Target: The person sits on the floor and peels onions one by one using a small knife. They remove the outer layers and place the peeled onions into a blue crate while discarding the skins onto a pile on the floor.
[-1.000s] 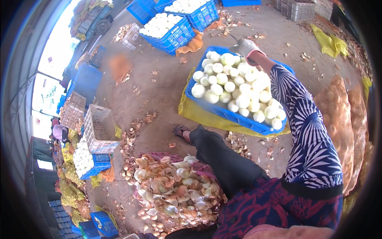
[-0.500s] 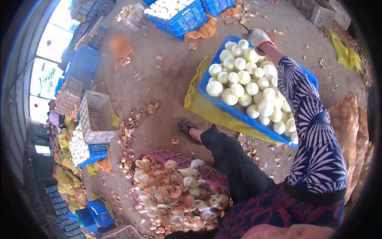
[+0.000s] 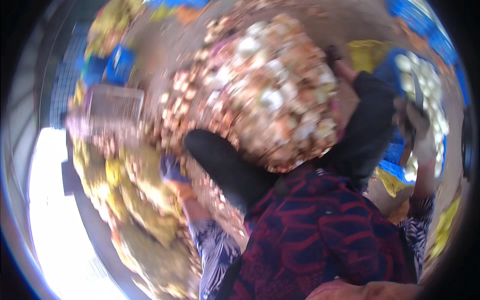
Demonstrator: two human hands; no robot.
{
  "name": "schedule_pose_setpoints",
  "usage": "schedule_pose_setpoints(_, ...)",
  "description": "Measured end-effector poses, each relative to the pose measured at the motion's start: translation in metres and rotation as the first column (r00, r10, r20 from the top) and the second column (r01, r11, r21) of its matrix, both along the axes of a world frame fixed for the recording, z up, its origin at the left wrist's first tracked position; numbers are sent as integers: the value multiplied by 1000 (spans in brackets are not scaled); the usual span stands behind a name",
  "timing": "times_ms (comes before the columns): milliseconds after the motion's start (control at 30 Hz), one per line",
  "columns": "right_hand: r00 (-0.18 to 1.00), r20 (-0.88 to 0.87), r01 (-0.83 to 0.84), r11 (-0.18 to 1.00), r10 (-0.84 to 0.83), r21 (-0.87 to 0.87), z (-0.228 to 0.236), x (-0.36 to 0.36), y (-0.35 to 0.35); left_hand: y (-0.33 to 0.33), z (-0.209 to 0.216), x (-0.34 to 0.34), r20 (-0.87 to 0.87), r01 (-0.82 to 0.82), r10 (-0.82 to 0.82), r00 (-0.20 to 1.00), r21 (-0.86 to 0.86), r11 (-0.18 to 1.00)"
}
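Floor (image 3: 345, 25) bears one heap (image 3: 285, 95), right hand (image 3: 421, 127) one knife (image 3: 417, 90).

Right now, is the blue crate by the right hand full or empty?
It looks full: whitish onions are heaped along the blue crate, showing on both sides of the right hand.

Dull grey-brown floor (image 3: 345, 16), blurred. Pale grey wall-like surface (image 3: 17, 145), far left, bowed by the lens. Glaring white opening (image 3: 56, 205), lower left, beside it, outside view washed out. Light: bright, whitest at that opening.
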State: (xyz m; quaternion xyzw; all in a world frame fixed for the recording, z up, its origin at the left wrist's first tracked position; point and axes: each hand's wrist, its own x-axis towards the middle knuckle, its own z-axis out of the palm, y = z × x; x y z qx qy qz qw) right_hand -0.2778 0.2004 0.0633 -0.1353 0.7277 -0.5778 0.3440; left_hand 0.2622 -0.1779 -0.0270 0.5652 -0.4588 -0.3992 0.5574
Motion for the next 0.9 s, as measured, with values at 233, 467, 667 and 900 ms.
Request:
schedule_pose_setpoints(233,843,334,-414,905,421,-97,-38,160,-97,56,-136,140,-108,-231,269,957,279,932)
schedule_pose_setpoints(467,750,472,-505,862,464,-45,-53,227,-140,93,-243,158,-66,-260,312,948,409,875)
schedule_pose_setpoints(667,789,420,-534,838,449,108,-52,261,-170,50,-287,124,402,-158,-19,915,403,901)
schedule_pose_setpoints(900,847,337,-505,820,410,271,-43,287,-189,61,-269,86,645,107,-727,233,726,679)
